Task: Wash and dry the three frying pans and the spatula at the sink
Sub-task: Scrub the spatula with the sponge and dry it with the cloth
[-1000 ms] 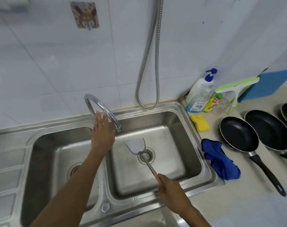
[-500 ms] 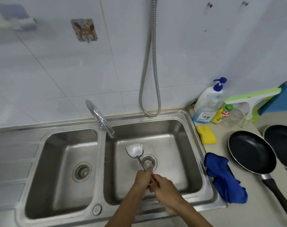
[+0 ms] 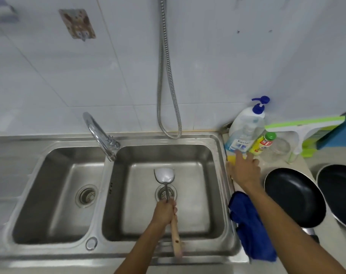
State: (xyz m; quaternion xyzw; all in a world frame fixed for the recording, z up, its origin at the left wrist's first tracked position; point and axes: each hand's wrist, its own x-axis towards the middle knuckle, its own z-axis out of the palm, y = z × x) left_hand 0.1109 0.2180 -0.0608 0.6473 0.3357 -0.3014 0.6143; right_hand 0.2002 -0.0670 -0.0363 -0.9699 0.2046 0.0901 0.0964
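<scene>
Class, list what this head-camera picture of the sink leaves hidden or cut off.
Third frying pan: outside the head view.
Second frying pan: cut by the right edge.
Near frying pan's handle: mostly hidden behind the right forearm.
Yellow sponge: mostly under the right hand; contact unclear.
Spatula's handle end: blurred, below the left hand.

Spatula: metal blade and shaft, wooden handle, gripped in my left hand where the shaft meets the handle. The blade points away from me, the shaft crosses the drain of the right sink basin, and the handle end is over the front rim. Two black non-stick frying pans sit upright side by side on the tabletop right of the sink: near pan just beside the far pan, which the frame edge cuts off.
</scene>
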